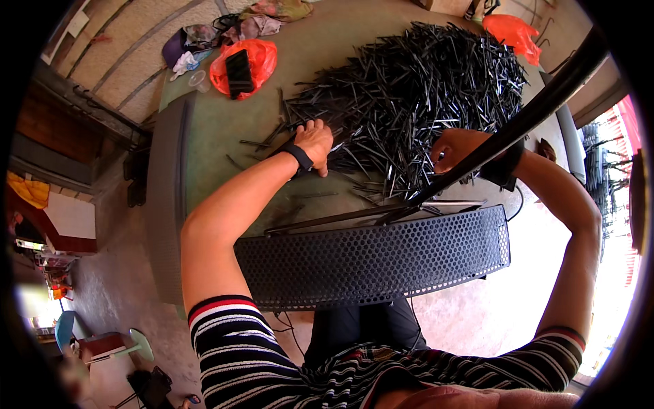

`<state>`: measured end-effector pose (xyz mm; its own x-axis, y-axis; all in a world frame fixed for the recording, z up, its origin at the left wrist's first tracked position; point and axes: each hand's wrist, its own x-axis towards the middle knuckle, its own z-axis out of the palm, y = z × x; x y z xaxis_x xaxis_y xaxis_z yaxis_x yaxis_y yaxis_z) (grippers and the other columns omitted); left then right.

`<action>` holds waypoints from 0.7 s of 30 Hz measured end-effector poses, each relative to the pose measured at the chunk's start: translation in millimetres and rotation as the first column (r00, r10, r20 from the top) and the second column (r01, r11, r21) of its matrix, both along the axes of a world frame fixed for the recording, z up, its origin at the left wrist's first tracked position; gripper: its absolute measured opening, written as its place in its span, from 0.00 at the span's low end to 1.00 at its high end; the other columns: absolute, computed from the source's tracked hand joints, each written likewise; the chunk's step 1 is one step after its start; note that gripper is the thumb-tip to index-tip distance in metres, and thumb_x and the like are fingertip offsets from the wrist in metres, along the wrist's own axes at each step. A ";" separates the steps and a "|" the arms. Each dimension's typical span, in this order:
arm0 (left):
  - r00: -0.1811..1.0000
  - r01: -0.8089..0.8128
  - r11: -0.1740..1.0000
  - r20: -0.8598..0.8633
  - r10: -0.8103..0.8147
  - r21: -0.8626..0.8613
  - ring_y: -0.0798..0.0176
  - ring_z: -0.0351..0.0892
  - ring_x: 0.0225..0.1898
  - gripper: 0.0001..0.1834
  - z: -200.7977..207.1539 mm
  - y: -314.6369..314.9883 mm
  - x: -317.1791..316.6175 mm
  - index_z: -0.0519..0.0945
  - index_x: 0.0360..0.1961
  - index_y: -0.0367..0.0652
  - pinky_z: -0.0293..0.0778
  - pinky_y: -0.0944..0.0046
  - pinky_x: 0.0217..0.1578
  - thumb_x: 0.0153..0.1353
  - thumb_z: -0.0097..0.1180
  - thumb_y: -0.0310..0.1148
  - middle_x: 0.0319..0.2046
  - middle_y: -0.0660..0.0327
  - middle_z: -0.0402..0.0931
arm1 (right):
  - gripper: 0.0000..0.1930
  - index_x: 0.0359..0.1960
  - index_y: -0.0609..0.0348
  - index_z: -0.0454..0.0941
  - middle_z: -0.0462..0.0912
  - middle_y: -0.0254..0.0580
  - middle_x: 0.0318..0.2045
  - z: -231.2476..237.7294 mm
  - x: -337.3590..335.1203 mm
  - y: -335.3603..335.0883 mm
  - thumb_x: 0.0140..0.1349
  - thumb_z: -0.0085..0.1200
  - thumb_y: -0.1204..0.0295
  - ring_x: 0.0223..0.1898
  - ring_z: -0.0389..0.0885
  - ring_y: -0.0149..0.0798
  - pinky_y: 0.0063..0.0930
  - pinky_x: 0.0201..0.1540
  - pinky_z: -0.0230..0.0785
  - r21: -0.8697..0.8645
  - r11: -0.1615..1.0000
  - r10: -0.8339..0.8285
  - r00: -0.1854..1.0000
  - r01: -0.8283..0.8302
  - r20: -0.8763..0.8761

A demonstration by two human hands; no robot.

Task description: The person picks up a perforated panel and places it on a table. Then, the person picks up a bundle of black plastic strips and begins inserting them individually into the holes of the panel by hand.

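Observation:
A large heap of thin black plastic strips (409, 95) covers much of the green tabletop (211, 157). At the heap's left edge is my left hand (315, 144), its fingers curled downward and the thumb toward me; whatever lies under them is hidden. My right hand (455, 148) is at the heap's right side, closed with the fingers bent in, and its grip is partly hidden. Dark bands circle both wrists. A curved black perforated panel (381, 259) stands between my body and the tabletop, below both hands.
A black bar (518, 123) slants across the right side, in front of my right wrist. A red plastic bag (262, 61) with a black phone (238, 73) on it lies at the far left, near crumpled cloths (255, 27). Another red bag (512, 34) is far right.

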<state>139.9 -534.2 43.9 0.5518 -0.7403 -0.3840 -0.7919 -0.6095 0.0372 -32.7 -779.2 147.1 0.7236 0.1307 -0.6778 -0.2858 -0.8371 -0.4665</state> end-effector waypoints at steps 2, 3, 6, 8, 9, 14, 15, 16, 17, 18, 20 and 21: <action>0.998 0.062 0.998 0.015 -0.061 -0.034 0.46 0.62 0.53 0.47 -5.0 6.0 -0.5 0.65 0.48 0.31 0.64 0.50 0.50 0.24 0.76 0.36 0.48 0.48 0.63 | 0.11 0.33 0.64 0.77 0.78 0.42 0.25 26.2 -9.1 1.9 0.56 0.52 0.68 0.23 0.81 0.36 0.25 0.24 0.76 0.005 0.996 -0.088 0.996 0.088 -0.035; 1.000 0.017 0.999 -0.024 -0.018 -0.044 0.47 0.62 0.54 0.43 -9.3 10.1 0.1 0.67 0.47 0.33 0.63 0.50 0.51 0.26 0.76 0.34 0.49 0.49 0.63 | 0.12 0.36 0.65 0.77 0.78 0.41 0.24 33.8 -12.1 1.6 0.56 0.52 0.68 0.23 0.81 0.35 0.24 0.24 0.76 0.029 0.992 -0.124 0.991 0.126 -0.052; 0.999 0.016 0.996 -0.035 -0.019 -0.082 0.46 0.62 0.53 0.43 -16.0 14.6 1.1 0.66 0.48 0.31 0.63 0.49 0.51 0.27 0.74 0.31 0.49 0.48 0.63 | 0.13 0.38 0.67 0.76 0.78 0.41 0.24 40.4 -25.4 -13.6 0.56 0.51 0.69 0.24 0.82 0.35 0.23 0.23 0.75 0.117 0.980 -0.164 0.986 0.159 0.037; 1.000 -0.015 0.999 -0.016 0.014 -0.049 0.48 0.63 0.53 0.42 -16.0 10.7 1.7 0.67 0.48 0.32 0.64 0.50 0.49 0.27 0.73 0.31 0.49 0.49 0.63 | 0.14 0.39 0.68 0.75 0.79 0.43 0.25 42.3 -31.2 -18.7 0.56 0.52 0.69 0.25 0.82 0.35 0.23 0.24 0.75 0.141 0.979 -0.159 0.985 0.149 0.063; 0.999 -0.045 0.999 -0.016 0.045 -0.011 0.48 0.63 0.53 0.42 -14.4 7.8 1.0 0.67 0.48 0.32 0.63 0.51 0.49 0.27 0.73 0.32 0.49 0.50 0.63 | 0.14 0.39 0.68 0.75 0.80 0.43 0.25 43.9 -34.2 -18.1 0.56 0.52 0.69 0.25 0.82 0.34 0.23 0.24 0.75 0.125 0.981 -0.157 0.985 0.147 0.074; 0.987 -0.157 0.982 0.000 0.158 0.100 0.52 0.63 0.53 0.43 -12.1 3.6 0.1 0.68 0.48 0.35 0.61 0.53 0.48 0.26 0.72 0.35 0.50 0.51 0.63 | 0.12 0.38 0.64 0.77 0.81 0.43 0.24 55.0 -45.9 -13.1 0.57 0.52 0.68 0.25 0.82 0.33 0.22 0.26 0.75 0.106 0.981 -0.169 0.983 0.161 0.069; 0.987 -0.158 0.981 0.006 0.158 0.111 0.52 0.63 0.53 0.43 -10.2 3.9 -1.3 0.68 0.48 0.35 0.60 0.53 0.49 0.25 0.72 0.36 0.49 0.51 0.63 | 0.12 0.38 0.64 0.77 0.81 0.43 0.24 54.9 -46.9 -14.3 0.57 0.52 0.68 0.25 0.82 0.33 0.22 0.26 0.75 0.106 0.982 -0.167 0.984 0.159 0.069; 0.987 -0.159 0.980 0.012 0.159 0.122 0.52 0.63 0.53 0.43 -7.6 4.4 -3.2 0.68 0.48 0.35 0.60 0.53 0.49 0.25 0.72 0.36 0.49 0.51 0.63 | 0.12 0.38 0.64 0.77 0.81 0.42 0.24 54.5 -48.0 -16.1 0.57 0.52 0.68 0.25 0.82 0.33 0.22 0.26 0.75 0.106 0.982 -0.165 0.984 0.157 0.069; 0.992 -0.124 0.986 0.041 0.120 0.115 0.52 0.63 0.53 0.43 -2.7 3.8 -7.4 0.69 0.48 0.34 0.60 0.53 0.49 0.25 0.72 0.36 0.49 0.51 0.63 | 0.12 0.38 0.64 0.77 0.81 0.42 0.24 54.6 -49.4 -17.6 0.57 0.52 0.68 0.25 0.82 0.32 0.22 0.26 0.75 0.106 0.982 -0.165 0.984 0.157 0.069; 0.994 -0.088 0.990 0.069 0.081 0.110 0.52 0.63 0.52 0.42 3.3 2.9 -13.0 0.69 0.47 0.33 0.60 0.53 0.49 0.25 0.72 0.37 0.49 0.51 0.63 | 0.12 0.38 0.64 0.77 0.81 0.42 0.24 55.2 -50.5 -18.0 0.57 0.52 0.68 0.25 0.82 0.32 0.22 0.26 0.74 0.112 0.981 -0.170 0.983 0.161 0.075; 0.996 -0.033 0.996 0.081 0.027 0.077 0.51 0.64 0.51 0.41 4.1 3.8 -14.3 0.69 0.46 0.32 0.60 0.53 0.48 0.26 0.71 0.36 0.48 0.51 0.65 | 0.12 0.38 0.64 0.77 0.82 0.42 0.24 56.6 -51.3 -17.5 0.57 0.52 0.68 0.25 0.81 0.32 0.22 0.26 0.74 0.126 0.979 -0.175 0.980 0.163 0.090; 0.998 -0.013 0.999 0.065 0.010 0.048 0.51 0.65 0.51 0.40 -1.2 7.1 -11.2 0.69 0.45 0.31 0.59 0.53 0.48 0.26 0.71 0.35 0.47 0.50 0.66 | 0.12 0.38 0.65 0.77 0.82 0.42 0.24 56.3 -51.1 -17.4 0.57 0.52 0.68 0.25 0.81 0.32 0.22 0.26 0.74 0.125 0.979 -0.173 0.981 0.162 0.089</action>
<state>128.7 -527.2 42.7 0.5852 -0.7149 -0.3826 -0.7844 -0.6187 -0.0436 -83.8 -796.6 203.5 0.8048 0.0759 -0.5886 -0.3646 -0.7194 -0.5912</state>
